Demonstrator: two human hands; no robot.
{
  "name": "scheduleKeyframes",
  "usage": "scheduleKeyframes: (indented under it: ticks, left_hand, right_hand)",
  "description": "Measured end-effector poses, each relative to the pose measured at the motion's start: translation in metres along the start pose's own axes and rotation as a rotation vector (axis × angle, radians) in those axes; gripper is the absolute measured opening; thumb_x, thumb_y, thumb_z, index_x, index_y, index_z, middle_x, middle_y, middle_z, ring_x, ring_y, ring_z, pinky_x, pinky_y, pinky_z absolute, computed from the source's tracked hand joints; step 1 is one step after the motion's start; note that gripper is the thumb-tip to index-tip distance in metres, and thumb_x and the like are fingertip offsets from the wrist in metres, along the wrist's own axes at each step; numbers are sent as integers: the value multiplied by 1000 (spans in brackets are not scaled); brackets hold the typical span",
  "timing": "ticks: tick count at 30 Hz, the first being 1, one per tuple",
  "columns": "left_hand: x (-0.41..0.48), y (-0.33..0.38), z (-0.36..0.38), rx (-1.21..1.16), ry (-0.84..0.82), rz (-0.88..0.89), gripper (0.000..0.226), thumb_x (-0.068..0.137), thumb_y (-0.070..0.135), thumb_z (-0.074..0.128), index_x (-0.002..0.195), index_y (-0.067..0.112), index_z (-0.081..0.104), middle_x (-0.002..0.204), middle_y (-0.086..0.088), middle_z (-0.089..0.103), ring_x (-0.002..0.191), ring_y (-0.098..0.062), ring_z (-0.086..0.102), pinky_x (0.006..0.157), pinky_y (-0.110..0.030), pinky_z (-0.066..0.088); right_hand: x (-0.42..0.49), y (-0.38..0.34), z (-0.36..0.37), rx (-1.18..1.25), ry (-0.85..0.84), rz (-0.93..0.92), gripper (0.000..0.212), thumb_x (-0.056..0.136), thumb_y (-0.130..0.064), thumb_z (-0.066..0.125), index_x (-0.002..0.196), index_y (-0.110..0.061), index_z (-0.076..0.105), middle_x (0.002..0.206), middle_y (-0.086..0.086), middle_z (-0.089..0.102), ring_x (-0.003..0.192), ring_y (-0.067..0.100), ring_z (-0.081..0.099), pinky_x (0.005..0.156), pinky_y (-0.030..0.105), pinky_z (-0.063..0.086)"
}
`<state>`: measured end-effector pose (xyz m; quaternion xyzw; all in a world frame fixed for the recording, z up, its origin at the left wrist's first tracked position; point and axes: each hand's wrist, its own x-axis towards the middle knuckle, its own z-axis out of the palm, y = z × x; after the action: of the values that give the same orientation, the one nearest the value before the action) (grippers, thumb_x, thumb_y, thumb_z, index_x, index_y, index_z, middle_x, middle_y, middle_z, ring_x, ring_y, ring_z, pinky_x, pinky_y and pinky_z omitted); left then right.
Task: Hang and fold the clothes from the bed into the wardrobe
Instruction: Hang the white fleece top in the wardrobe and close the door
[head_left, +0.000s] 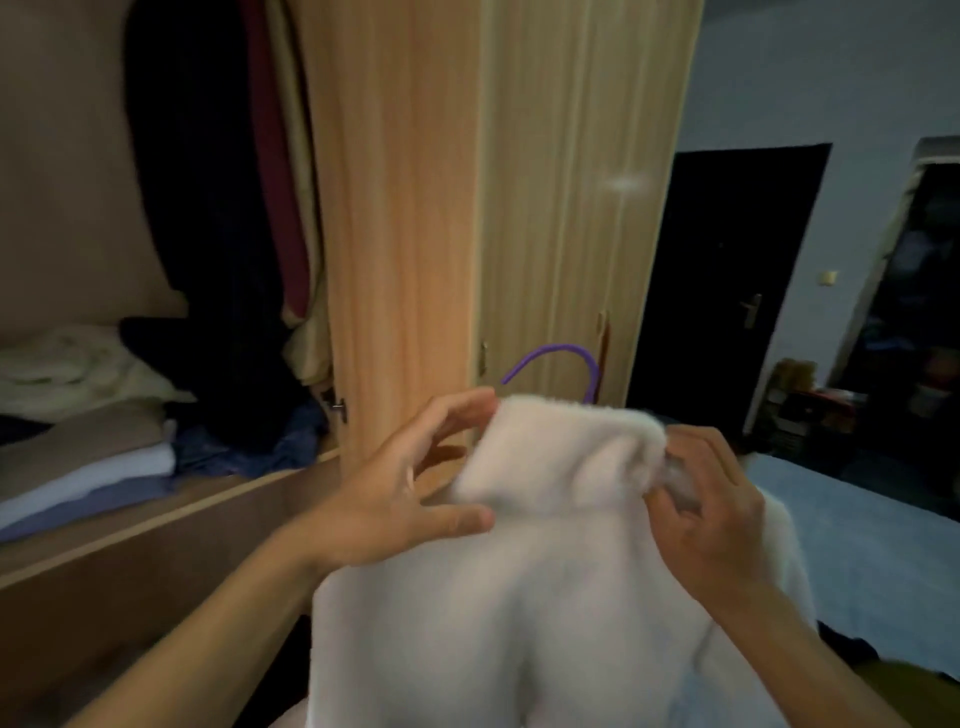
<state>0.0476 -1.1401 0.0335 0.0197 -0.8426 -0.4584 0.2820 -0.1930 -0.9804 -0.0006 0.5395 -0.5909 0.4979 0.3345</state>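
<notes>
I see a wood shelf (218, 491) low in the wardrobe on my left. A stack of folded clothes (78, 467) lies on it, with a tan one on top, then white, then pale blue at the bottom. A cream pile (72, 371) sits on top of that stack. Just beside it, a dark blue heap (244, 447) lies crumpled on the same shelf, and dark clothes (208, 208) hang down onto it. On my right I see the bed (883, 561) with a light blue sheet. Something dark (852, 647) lies on the sheet near the bottom edge; I cannot tell what it is.
</notes>
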Motion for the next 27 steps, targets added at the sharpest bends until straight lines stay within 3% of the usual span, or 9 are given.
scheduleKeyframes:
  ticks: [2, 4, 9, 12, 14, 17, 20, 23, 27]
  left_hand:
    - [-9, 6, -29, 21, -28, -14, 84, 78, 22, 83, 149, 22, 38, 151, 3, 47, 145, -18, 37, 120, -52, 25]
    - [-18, 8, -52, 86, -24, -29, 73, 78, 17, 85, 140, 24, 49, 141, 7, 55, 139, -13, 45, 120, -45, 29]
    - [-54, 17, -97, 192, 77, -120, 47, 69, 13, 91, 105, 13, 60, 100, 4, 64, 96, -11, 61, 87, -31, 50]
    - [-76, 21, -113, 455, 195, -57, 37, 72, 20, 87, 92, 7, 59, 88, -6, 59, 82, -22, 58, 73, -42, 50]
    - [-84, 21, -112, 675, 238, 92, 27, 79, 20, 82, 88, 6, 61, 88, -5, 56, 81, -22, 57, 69, -44, 47]
    - [-95, 11, -109, 1005, 258, 204, 18, 81, 5, 78, 90, 12, 64, 105, 1, 58, 90, -21, 55, 67, -40, 46]
    - [-110, -4, -108, 1303, 355, 356, 24, 79, -6, 65, 86, 14, 53, 107, -1, 55, 86, -24, 48, 64, -35, 38]
    - [-121, -10, -111, 1517, 482, 545, 18, 90, -1, 52, 85, 14, 45, 104, -9, 52, 83, -27, 47, 62, -40, 36]
    - [-128, -6, -123, 1727, 609, 515, 22, 80, 0, 63, 82, 13, 45, 102, -10, 55, 73, -30, 55, 60, -43, 38]
  right_hand:
    - [0, -22, 23, 23, 5, -5, 20, 76, -2, 61, 94, 6, 62, 93, 18, 62, 84, 12, 50, 85, -2, 34]
    - [0, -42, 42, 69, 9, -23, 23, 80, -10, 57, 90, 9, 64, 92, 14, 60, 85, 6, 49, 86, -2, 34]
    - [6, -71, 83, 189, -10, -12, 23, 81, -16, 56, 92, 3, 63, 94, 4, 57, 86, 2, 48, 82, 0, 35]
    - [12, -80, 110, 246, -25, 9, 16, 77, -5, 62, 92, -1, 62, 93, 1, 56, 83, 5, 50, 79, 3, 36]
    - [14, -85, 125, 260, -31, 15, 19, 73, 0, 63, 91, -1, 62, 91, 1, 55, 81, 7, 49, 77, 5, 37]
    - [19, -93, 147, 319, -41, -6, 21, 72, 3, 63, 92, 0, 63, 91, 0, 54, 82, 7, 49, 78, 4, 36]
    - [25, -96, 162, 387, -56, -57, 19, 76, -2, 65, 95, 0, 64, 94, -1, 54, 85, 4, 50, 81, 2, 36]
    - [35, -95, 172, 456, -39, -103, 16, 79, -4, 66, 95, -1, 65, 94, -1, 55, 86, 3, 51, 82, 2, 36]
    - [43, -93, 187, 508, -28, -126, 17, 78, -2, 65, 94, -2, 66, 95, -1, 56, 87, 5, 52, 84, 3, 36]
